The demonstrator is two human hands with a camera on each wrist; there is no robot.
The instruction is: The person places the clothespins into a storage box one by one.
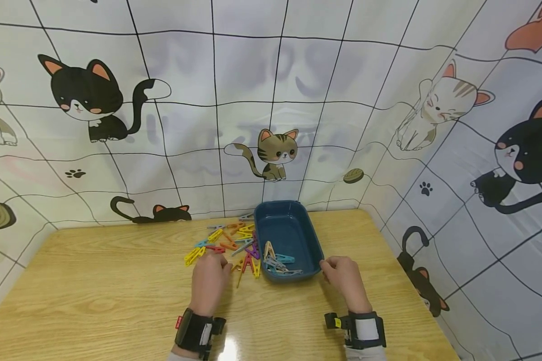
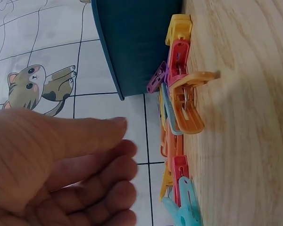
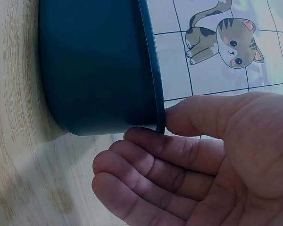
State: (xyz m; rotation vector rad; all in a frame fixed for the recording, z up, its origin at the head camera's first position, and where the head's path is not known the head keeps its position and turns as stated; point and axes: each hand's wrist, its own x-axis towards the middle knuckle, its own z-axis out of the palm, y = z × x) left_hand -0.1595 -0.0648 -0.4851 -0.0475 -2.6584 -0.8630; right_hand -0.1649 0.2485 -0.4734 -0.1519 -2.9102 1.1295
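Note:
A dark blue rectangular plastic tub (image 1: pixel 313 233) stands on the table, with several clothespins, among them a light blue clothespin (image 1: pixel 285 258), at its near end. My right hand (image 1: pixel 343 281) pinches the tub's near right corner, thumb at the rim (image 3: pixel 156 89) and forefinger just below. To the tub's left lies a loose pile of coloured clothespins, including a yellow clothespin (image 1: pixel 194 255) and a red clothespin (image 1: pixel 247 263). My left hand (image 1: pixel 210 283) hovers by the pile's near edge, fingers loosely bent and holding nothing. In the left wrist view an orange clothespin (image 2: pixel 187 110) lies beyond the fingertips.
The light wooden table (image 1: pixel 117 291) meets a white cloth wall (image 1: pixel 185 130) printed with cats and grid lines at the back and on the right. A black strap with a small device (image 1: pixel 198 331) circles the left wrist, and a similar strap (image 1: pixel 366 330) the right.

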